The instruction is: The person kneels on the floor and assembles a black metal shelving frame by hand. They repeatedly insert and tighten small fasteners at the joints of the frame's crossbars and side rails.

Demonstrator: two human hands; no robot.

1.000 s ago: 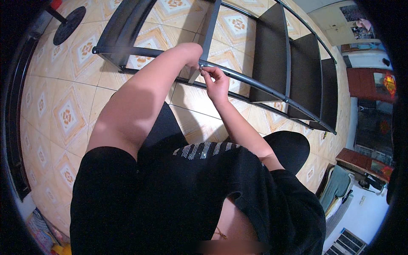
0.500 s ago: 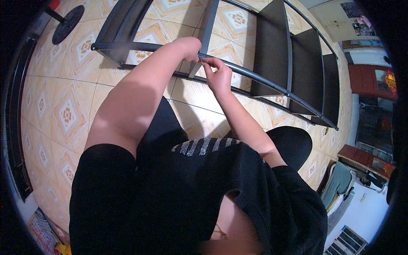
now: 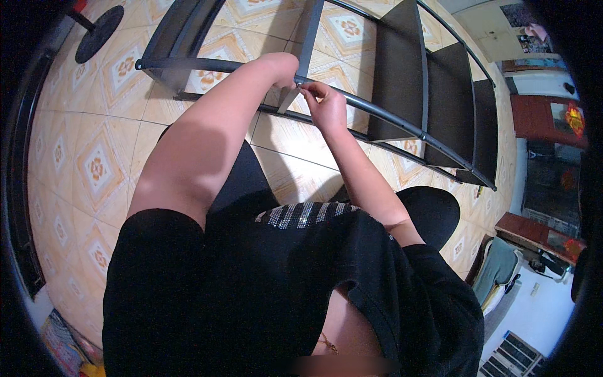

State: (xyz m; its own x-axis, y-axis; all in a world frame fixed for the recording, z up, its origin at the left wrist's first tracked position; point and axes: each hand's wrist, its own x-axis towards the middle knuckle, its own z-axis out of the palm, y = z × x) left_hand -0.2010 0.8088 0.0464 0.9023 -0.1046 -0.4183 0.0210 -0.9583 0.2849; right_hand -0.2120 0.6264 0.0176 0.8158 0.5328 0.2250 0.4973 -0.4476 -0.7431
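A dark shelf rack (image 3: 396, 75) with a black tube frame and several flat boards lies on its side before me. My left hand (image 3: 284, 68) is bent over the near tube (image 3: 370, 107), where a narrow board (image 3: 309, 38) meets it. Its fingers look curled around that joint, though they are mostly hidden. Close beside it, my right hand (image 3: 328, 107) is closed, thumb and fingertips pinched at the tube. A tiny shiny metal piece (image 3: 299, 84) shows at those fingertips, too small to name surely.
Patterned tiles cover the floor (image 3: 94, 169) around my knees. A round black stand base (image 3: 100, 34) is at the far left. At the right are a grey-green cushioned seat (image 3: 499, 267) and red-brown furniture (image 3: 546, 116). A patterned bag (image 3: 59, 342) lies at the lower left.
The fingertips of my right hand have shifted slightly, and the shiny piece beside them shows more clearly. My left hand keeps its place on the joint; the view has moved a little.
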